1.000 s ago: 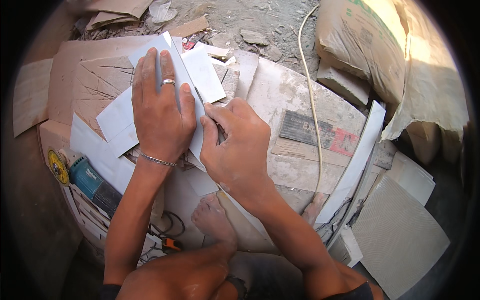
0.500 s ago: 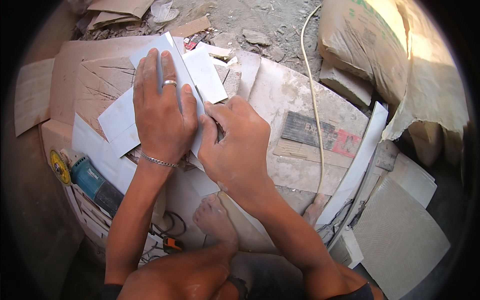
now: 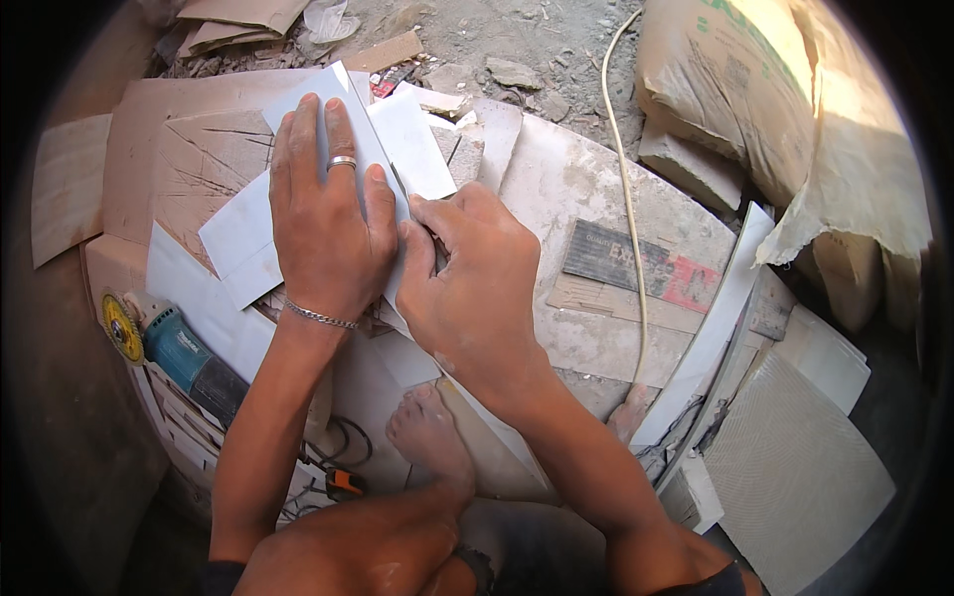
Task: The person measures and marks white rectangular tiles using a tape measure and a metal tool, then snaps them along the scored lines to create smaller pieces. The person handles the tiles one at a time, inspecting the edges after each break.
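Observation:
My left hand (image 3: 331, 223) lies flat with fingers stretched along a long white tile strip (image 3: 357, 111), pressing it from above. My right hand (image 3: 475, 283) is closed in a pinch at the strip's right edge, thumb and forefinger together. Whatever it may hold there is hidden by the fingers. Beyond the pinch rests a smaller white tile piece (image 3: 415, 147), close beside the strip. Another white tile piece (image 3: 237, 243) sticks out to the left from under my left hand. Below these is a scored, pale board (image 3: 204, 159).
A teal angle grinder (image 3: 182, 348) with a yellow disc lies at left, near an orange-black tape measure (image 3: 344, 484). A pale cable (image 3: 630, 199) crosses the right side. Large sacks (image 3: 725, 89) stand far right, with tile offcuts (image 3: 795, 437) below. My bare foot (image 3: 429, 432) is close by.
Both hands keep their places on the strip. The whole view has shifted very slightly; nothing else visibly differs.

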`<move>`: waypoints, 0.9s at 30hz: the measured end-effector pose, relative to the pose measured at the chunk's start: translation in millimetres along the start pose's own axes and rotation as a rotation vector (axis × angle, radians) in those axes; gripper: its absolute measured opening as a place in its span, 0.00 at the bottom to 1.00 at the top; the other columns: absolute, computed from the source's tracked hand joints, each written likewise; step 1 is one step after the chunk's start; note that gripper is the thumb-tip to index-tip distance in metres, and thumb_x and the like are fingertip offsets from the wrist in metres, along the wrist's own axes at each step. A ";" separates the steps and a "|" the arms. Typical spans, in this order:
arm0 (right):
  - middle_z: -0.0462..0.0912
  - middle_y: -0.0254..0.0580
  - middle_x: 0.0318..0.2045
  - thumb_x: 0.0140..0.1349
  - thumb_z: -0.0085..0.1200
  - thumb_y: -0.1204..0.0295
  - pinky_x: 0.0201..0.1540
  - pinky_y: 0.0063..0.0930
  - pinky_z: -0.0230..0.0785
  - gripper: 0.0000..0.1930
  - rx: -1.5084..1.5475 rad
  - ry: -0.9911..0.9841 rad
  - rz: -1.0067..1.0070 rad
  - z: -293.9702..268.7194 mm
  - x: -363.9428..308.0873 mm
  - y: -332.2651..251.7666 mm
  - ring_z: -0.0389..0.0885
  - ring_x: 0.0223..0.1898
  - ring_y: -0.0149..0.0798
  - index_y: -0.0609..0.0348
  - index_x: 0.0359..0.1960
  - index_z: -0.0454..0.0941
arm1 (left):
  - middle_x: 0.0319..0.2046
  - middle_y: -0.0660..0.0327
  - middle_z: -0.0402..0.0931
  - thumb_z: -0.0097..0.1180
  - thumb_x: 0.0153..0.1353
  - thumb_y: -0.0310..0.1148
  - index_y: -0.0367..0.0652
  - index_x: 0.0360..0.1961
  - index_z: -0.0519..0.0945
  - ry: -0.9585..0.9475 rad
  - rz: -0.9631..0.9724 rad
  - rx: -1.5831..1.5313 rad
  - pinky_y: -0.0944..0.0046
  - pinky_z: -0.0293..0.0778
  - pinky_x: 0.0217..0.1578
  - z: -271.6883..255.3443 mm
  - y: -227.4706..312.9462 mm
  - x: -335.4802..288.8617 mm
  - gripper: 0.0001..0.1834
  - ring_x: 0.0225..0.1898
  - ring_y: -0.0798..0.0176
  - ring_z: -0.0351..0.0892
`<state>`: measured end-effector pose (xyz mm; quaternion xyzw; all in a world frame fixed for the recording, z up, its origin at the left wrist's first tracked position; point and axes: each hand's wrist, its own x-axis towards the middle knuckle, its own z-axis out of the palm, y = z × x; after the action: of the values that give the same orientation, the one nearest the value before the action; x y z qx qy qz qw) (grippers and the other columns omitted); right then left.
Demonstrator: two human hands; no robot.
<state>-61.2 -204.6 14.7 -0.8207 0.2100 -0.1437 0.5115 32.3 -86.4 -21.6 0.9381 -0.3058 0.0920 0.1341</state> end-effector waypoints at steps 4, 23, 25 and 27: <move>0.78 0.49 0.27 0.59 0.65 0.81 0.28 0.37 0.69 0.08 -0.027 -0.002 0.035 -5.4 -2.9 -5.3 0.79 0.25 0.46 0.68 0.41 0.88 | 0.74 0.34 0.62 0.53 0.70 0.35 0.23 0.71 0.70 0.005 -0.001 0.008 0.42 0.56 0.76 -0.2 2.3 -0.3 0.33 0.76 0.32 0.59; 0.77 0.47 0.26 0.58 0.66 0.81 0.27 0.34 0.67 0.09 -0.073 -0.018 0.025 -13.0 -17.8 -2.9 0.77 0.23 0.42 0.66 0.41 0.89 | 0.73 0.34 0.63 0.53 0.70 0.36 0.22 0.70 0.71 0.033 0.007 -0.010 0.41 0.57 0.75 1.3 2.5 1.2 0.33 0.74 0.31 0.61; 0.77 0.47 0.26 0.58 0.66 0.81 0.27 0.34 0.67 0.09 -0.068 0.001 -0.013 -12.5 -14.6 -0.1 0.77 0.23 0.43 0.66 0.41 0.89 | 0.73 0.34 0.63 0.53 0.70 0.35 0.22 0.70 0.71 0.034 0.009 -0.006 0.41 0.57 0.76 1.1 3.1 1.1 0.33 0.74 0.31 0.61; 0.76 0.46 0.25 0.58 0.66 0.81 0.27 0.35 0.66 0.09 -0.013 0.014 -0.030 -4.9 -10.7 2.7 0.77 0.23 0.42 0.66 0.41 0.89 | 0.72 0.34 0.63 0.53 0.70 0.35 0.23 0.71 0.71 0.037 0.007 0.000 0.41 0.56 0.76 1.8 2.7 0.2 0.33 0.75 0.31 0.60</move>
<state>-73.2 -204.2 14.1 -0.8261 0.2022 -0.1557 0.5025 31.0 -89.2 -22.7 0.9351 -0.3067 0.1098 0.1396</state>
